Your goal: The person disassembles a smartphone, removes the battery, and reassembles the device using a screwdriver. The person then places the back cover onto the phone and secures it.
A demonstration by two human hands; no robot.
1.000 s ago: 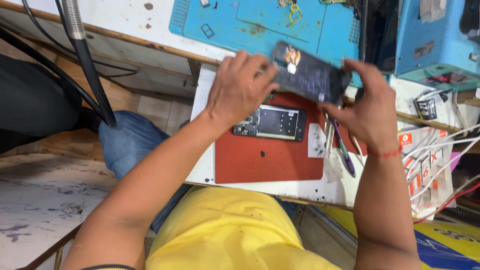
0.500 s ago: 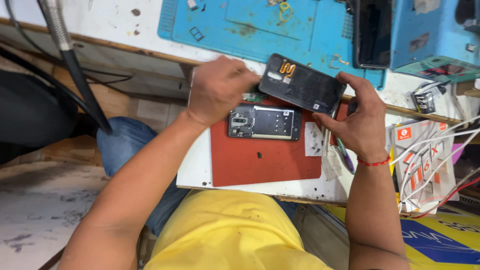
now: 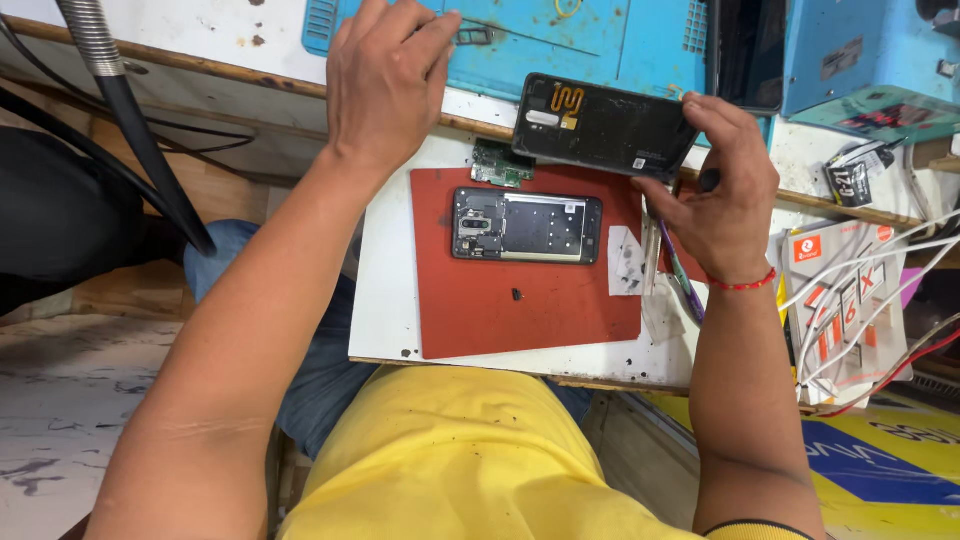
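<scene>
My right hand (image 3: pixel 722 180) grips a black phone back cover (image 3: pixel 603 126) by its right end and holds it tilted above the bench, inner side up. My left hand (image 3: pixel 385 80) is stretched out over the blue work mat (image 3: pixel 570 45), fingers apart, with nothing in it. An opened phone body (image 3: pixel 527 226) lies flat on a red mat (image 3: pixel 525 290), its inner frame and camera part showing. A small green circuit board (image 3: pixel 502 163) rests at the red mat's far edge, just under the cover. A tiny dark part (image 3: pixel 516 294) lies on the red mat.
Tweezers and thin tools (image 3: pixel 668 260) lie right of the red mat beside small white pads (image 3: pixel 627 260). A blue machine (image 3: pixel 870 60) stands at far right. White cables (image 3: pixel 870 290) cross printed packets. A ribbed hose (image 3: pixel 120 90) and black cables run at left.
My left hand has left the phone body and moved up and away to the blue mat. My right hand has lifted the back cover clear of the phone.
</scene>
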